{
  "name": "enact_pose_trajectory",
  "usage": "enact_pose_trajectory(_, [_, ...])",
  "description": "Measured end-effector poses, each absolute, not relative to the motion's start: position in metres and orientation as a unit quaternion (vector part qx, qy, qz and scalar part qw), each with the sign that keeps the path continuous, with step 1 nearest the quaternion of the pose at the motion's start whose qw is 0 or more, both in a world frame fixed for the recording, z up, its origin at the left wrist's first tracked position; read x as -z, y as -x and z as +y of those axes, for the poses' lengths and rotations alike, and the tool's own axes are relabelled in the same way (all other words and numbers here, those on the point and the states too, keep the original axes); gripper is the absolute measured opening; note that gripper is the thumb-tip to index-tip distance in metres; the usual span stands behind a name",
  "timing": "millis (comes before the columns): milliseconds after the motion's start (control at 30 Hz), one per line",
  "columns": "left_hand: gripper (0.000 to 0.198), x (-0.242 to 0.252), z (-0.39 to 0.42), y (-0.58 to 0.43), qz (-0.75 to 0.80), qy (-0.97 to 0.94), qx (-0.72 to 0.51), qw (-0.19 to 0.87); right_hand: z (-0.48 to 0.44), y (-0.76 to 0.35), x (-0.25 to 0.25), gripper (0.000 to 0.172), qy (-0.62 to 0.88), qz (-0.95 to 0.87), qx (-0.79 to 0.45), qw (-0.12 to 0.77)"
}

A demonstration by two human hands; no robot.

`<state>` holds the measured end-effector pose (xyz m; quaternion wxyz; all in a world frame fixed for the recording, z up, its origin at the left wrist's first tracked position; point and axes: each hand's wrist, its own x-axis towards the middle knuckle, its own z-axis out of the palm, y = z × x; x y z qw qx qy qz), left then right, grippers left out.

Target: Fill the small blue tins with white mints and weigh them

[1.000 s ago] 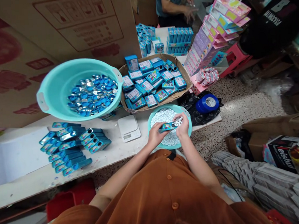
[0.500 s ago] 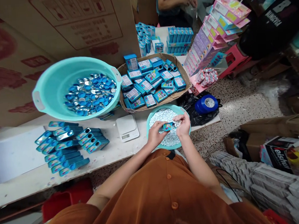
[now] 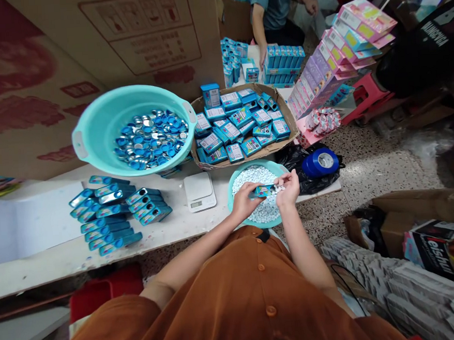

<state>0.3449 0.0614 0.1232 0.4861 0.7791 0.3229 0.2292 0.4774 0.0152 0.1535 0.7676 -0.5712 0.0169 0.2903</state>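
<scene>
My left hand (image 3: 245, 202) grips a small blue candy tin (image 3: 266, 190) by its left end, over a turquoise basin (image 3: 231, 184) of small white candies (image 3: 254, 175). The tin lies on its side, with its open end facing my right hand (image 3: 289, 190). That hand is cupped, palm up, and closed round a few white candies at the mouth of the tin. Just left of the basin sits a white digital scale (image 3: 199, 191). Behind the basin, a cardboard tray (image 3: 226, 162) holds many blue tins.
A larger turquoise basin (image 3: 102, 109) holds blue and silver caps (image 3: 153, 139). Blue tins (image 3: 109, 214) stand in rows on the white table (image 3: 154, 242). To the right are blue tape rolls (image 3: 320, 162) and stacked pink boxes (image 3: 328, 62). A co-worker (image 3: 277, 6) sits across the table.
The view has shifted, so things sit further right. My hands stay over the basin, the tin's open end now close at my right palm. The co-worker's one hand has reached to the packed tins.
</scene>
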Motion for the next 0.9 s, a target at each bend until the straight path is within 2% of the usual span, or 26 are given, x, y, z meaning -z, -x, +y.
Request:
enact_pose_trajectory(200, [0.041, -0.124, 0.056, -0.345, 0.295, -0.809, -0.230, 0.453, 0.014, -0.482, -0.152, 0.040, 0.584, 0.020, -0.315, 0.748])
enact_pose_trajectory(367, [0.041, -0.122, 0.053, -0.346, 0.336, -0.770, -0.243, 0.486, 0.014, -0.479, -0.153, 0.039, 0.591, 0.005, -0.302, 0.748])
enact_pose_trajectory(533, [0.040, -0.128, 0.050, -0.346, 0.302, -0.803, -0.238, 0.455, 0.012, -0.474, -0.160, 0.037, 0.600, -0.005, -0.290, 0.746])
enact_pose_trajectory(900, [0.035, -0.113, 0.044, -0.345, 0.342, -0.755, -0.266, 0.493, 0.010, -0.472, -0.156, 0.040, 0.585, -0.019, -0.310, 0.749])
